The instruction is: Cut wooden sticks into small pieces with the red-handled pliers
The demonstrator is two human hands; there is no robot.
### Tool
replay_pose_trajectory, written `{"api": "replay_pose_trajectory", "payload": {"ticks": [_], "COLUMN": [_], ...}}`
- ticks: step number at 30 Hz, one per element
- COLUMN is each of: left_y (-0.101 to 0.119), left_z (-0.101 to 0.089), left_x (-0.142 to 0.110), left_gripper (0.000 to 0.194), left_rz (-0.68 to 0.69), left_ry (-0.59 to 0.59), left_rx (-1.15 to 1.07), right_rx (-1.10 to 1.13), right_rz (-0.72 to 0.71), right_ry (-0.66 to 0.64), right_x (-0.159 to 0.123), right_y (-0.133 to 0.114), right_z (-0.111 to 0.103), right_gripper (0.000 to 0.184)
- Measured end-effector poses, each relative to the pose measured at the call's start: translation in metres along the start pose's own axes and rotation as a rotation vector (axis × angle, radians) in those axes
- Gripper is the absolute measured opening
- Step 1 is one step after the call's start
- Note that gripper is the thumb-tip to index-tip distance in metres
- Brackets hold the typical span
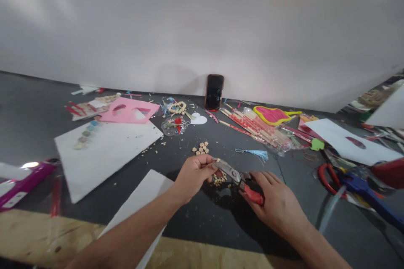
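My right hand (277,201) is closed round the red handles of a pair of pliers (232,173), whose metal jaws point up and left. At the jaw tips, my left hand (197,173) pinches a small pale wooden piece (217,160), apparently a bead; the jaws are at it, but I cannot tell whether they grip it. A small heap of pale flower-shaped beads (202,148) lies just beyond my left fingers. More small beads (220,179) show beneath the pliers, partly hidden. To the right of these lies a light blue tassel (254,154).
A phone (214,91) leans on the white partition (195,38). White sheets (104,151) and pink cut-out paper (128,110) lie left. Wrapped chopsticks (252,124), a pink-and-yellow paddle shape (274,115), scissors (328,178) and a blue-handled tool (366,193) lie right.
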State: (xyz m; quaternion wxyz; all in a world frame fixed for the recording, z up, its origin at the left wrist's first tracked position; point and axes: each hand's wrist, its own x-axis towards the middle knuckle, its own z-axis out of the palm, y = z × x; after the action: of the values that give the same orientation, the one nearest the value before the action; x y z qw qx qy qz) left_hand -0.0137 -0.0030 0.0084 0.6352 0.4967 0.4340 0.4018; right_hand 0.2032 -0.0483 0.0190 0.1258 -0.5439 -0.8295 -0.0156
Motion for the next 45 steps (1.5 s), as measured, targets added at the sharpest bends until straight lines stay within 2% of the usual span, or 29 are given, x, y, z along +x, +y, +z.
{"api": "replay_pose_trajectory", "payload": {"ticks": [7, 16, 26, 30, 38, 45], "left_y": [0.001, 0.0, 0.002, 0.002, 0.004, 0.005], "left_z": [0.004, 0.001, -0.005, -0.007, -0.004, -0.002], "left_x": [-0.002, 0.002, 0.003, 0.002, -0.001, 0.0], "left_gripper": [0.019, 0.017, 0.017, 0.018, 0.021, 0.016], "left_rz": [0.008, 0.024, -0.014, -0.017, -0.017, 0.027], "left_ry": [0.007, 0.05, -0.06, -0.103, -0.082, -0.057], "left_rx": [0.013, -0.008, 0.062, 0.092, 0.084, 0.034], "right_rx": [-0.05, -0.067, -0.021, 0.019, 0.046, -0.002], "right_rz": [0.049, 0.019, -0.009, -0.011, 0.052, 0.079], "right_ry": [-0.039, 0.063, -0.032, -0.077, -0.102, -0.073], "right_x": [0.0, 0.0, 0.0, 0.0, 0.0, -0.001], "right_y": [0.002, 0.005, 0.01, 0.01, 0.003, 0.002], "right_z": [-0.003, 0.006, 0.007, 0.004, -0.002, 0.003], "right_gripper": [0.024, 0.032, 0.044, 0.039, 0.026, 0.028]}}
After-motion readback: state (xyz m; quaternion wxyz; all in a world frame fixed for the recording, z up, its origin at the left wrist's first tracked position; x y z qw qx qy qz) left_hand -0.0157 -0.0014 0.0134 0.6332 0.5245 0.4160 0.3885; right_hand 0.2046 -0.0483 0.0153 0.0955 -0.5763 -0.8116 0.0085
